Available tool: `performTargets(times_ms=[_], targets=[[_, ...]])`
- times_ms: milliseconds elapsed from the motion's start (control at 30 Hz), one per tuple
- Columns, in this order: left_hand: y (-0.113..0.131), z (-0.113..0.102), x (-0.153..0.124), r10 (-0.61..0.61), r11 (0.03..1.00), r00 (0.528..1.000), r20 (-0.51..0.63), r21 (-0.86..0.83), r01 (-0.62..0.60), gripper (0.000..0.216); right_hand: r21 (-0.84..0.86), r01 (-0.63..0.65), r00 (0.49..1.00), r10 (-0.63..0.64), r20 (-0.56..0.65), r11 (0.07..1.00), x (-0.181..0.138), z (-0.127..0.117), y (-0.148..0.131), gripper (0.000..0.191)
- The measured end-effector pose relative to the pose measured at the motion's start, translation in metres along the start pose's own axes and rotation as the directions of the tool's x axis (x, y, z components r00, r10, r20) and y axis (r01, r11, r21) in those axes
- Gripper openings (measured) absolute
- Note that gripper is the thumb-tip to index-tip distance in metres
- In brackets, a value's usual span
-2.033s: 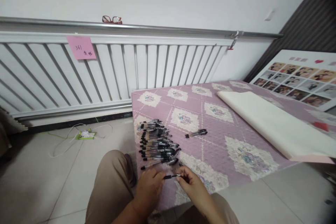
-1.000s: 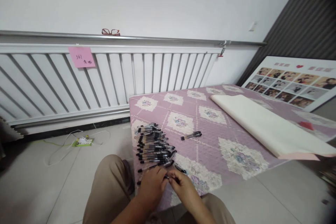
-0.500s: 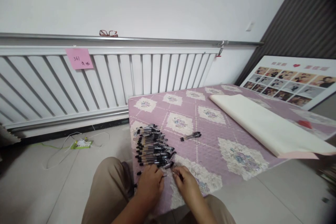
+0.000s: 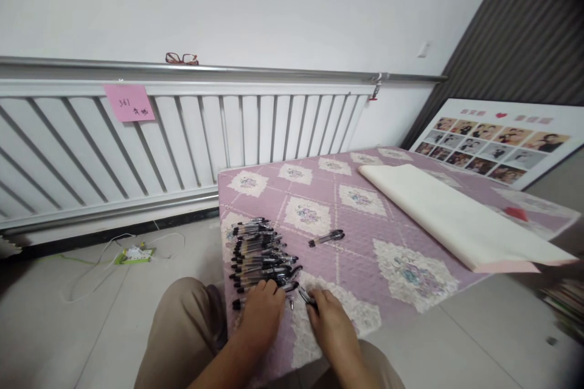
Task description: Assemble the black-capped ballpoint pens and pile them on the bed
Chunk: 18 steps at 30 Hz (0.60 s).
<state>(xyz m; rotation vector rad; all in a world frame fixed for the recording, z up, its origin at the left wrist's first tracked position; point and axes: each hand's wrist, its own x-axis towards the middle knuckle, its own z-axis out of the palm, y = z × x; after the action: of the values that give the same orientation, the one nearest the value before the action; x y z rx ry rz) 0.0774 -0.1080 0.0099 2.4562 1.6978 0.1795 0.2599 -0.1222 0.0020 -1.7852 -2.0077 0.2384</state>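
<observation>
My left hand lies closed near the front edge of the pink quilted mat, wrapped on a pen whose black end sticks out left and whose tip points right. My right hand is closed beside it, pinching a small black pen part. A small gap separates the two pieces. Just behind the hands lies a pile of several black-and-clear pens. Two more pens lie apart to the right of the pile.
A long cream roll of paper lies across the mat's right side. A white radiator cover with a pink note and red glasses stands behind. A cable and green power strip lie on the floor at left. A photo board leans at right.
The hands held one pen together two seconds ago; now they have drawn slightly apart, each with a piece. The view has shifted a little to the right.
</observation>
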Motion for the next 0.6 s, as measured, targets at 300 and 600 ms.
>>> performTargets(times_ms=[300, 600], targets=[[-0.003, 0.007, -0.008, -0.017, 0.997, 0.977, -0.211, -0.073, 0.002, 0.019, 0.146, 0.031, 0.999, -0.024, -0.044, 0.989, 0.014, 0.011, -0.012, 0.024], [-0.011, 0.042, -0.035, 0.212, 0.967, 0.913, -0.349, -0.058, -0.247, 0.009, -0.135, -0.004, 0.964, -0.032, -0.264, 0.991, 0.075, -0.002, 0.062, 0.031]])
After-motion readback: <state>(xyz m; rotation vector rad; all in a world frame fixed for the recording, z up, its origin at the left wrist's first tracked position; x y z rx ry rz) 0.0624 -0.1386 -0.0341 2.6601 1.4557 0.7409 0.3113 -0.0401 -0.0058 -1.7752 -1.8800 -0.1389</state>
